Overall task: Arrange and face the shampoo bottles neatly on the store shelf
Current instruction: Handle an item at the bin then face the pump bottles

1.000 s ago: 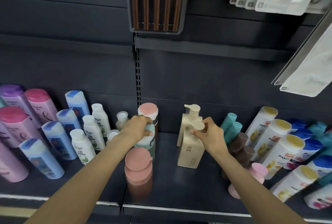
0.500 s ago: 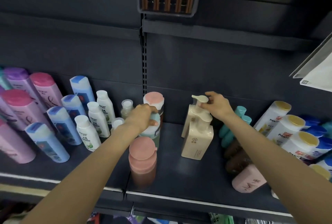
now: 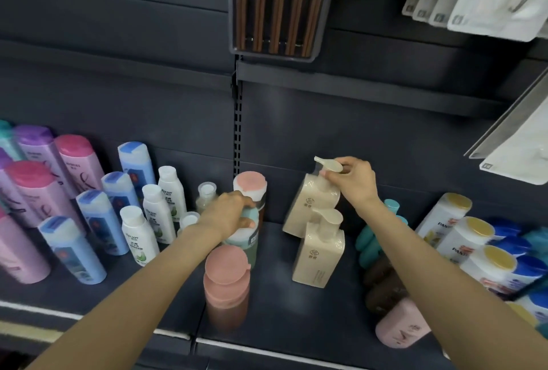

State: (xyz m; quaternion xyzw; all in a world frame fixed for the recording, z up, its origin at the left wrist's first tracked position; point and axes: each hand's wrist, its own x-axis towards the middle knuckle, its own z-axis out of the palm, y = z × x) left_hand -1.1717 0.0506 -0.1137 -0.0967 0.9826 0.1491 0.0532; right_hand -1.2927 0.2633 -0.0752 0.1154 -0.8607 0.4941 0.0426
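Two forearms are seen entering from the bottom edge, both bare to the frame edge; no sleeve, cuff or glove is worn on either. Left hand (image 3: 229, 215) and right hand (image 3: 354, 181) are uncovered: no ring, watch, strap or wristband is seen at fingers or wrists. Short, unpainted nails are shown on the left thumb and on the right fingertips (image 3: 324, 174). No marking, tape or bandage is visible along either arm. Upper arms, shoulders and torso are cut off by the frame, so clothing there cannot be told
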